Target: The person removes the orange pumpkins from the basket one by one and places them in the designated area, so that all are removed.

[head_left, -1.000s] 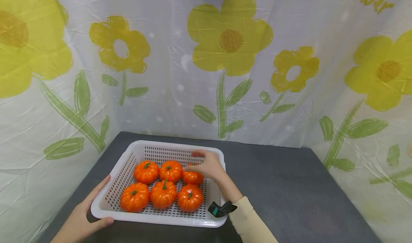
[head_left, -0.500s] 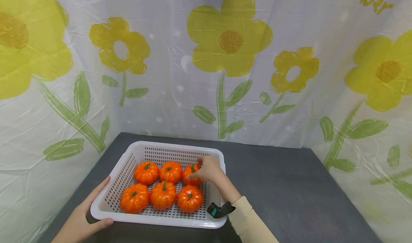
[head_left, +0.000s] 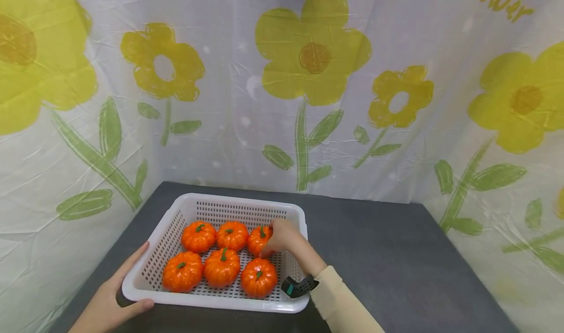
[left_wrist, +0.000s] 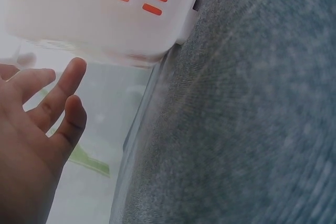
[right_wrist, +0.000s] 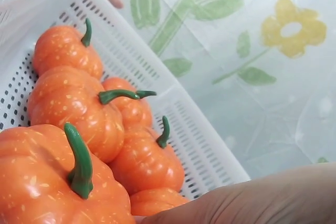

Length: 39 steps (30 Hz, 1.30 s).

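Observation:
A white perforated plastic basket holds several small orange pumpkins with green stems, in two rows. My right hand reaches in over the right side and grips the back-right pumpkin, thumb in front and fingers behind. In the right wrist view only part of that hand shows, at the bottom edge, and its fingertips are hidden. At the basket's left front corner, my left hand rests with fingers spread along the side and thumb by the front rim. The left wrist view shows its loosely extended fingers beside the basket wall.
The basket stands on a dark grey table, toward its left. A white curtain with yellow flowers hangs behind and along both sides. A black band is on the right wrist, over a cream sleeve.
My right hand has lowered from above the back-right pumpkin to its right side, and its fingers have closed in around it. The left hand and basket have stayed put.

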Available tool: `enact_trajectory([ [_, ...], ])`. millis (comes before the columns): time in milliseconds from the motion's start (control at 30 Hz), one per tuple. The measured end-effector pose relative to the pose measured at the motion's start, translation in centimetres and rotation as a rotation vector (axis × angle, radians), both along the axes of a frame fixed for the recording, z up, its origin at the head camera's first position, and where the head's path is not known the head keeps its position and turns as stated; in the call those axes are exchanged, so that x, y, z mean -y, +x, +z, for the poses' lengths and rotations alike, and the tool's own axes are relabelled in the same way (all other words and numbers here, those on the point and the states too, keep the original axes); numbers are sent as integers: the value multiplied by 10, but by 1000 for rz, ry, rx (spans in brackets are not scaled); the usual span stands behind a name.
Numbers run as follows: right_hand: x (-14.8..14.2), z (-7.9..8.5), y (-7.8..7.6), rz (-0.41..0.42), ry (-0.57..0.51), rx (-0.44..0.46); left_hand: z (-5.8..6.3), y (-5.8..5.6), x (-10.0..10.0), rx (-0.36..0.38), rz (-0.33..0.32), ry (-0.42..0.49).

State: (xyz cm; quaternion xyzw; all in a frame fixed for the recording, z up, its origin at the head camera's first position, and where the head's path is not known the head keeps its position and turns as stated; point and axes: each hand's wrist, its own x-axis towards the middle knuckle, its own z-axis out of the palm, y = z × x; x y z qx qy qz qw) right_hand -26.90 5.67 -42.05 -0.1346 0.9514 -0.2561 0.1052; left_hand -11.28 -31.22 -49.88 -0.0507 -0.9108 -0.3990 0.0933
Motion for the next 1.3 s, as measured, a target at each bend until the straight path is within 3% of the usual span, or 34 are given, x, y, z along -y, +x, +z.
enact_trajectory([
  [633, -8, 2, 0, -65, -278, 31, -2, 1, -2, -9, 11, 7],
  [900, -5, 2, -1, -62, -342, 33, -7, 2, 5, -49, 14, -4],
  [1100, -7, 8, -2, -72, -367, 8, -5, 3, 4, -85, 20, -10],
  [1300, -11, 15, -4, -77, -458, 35, -4, 5, -2, -137, 24, -4],
])
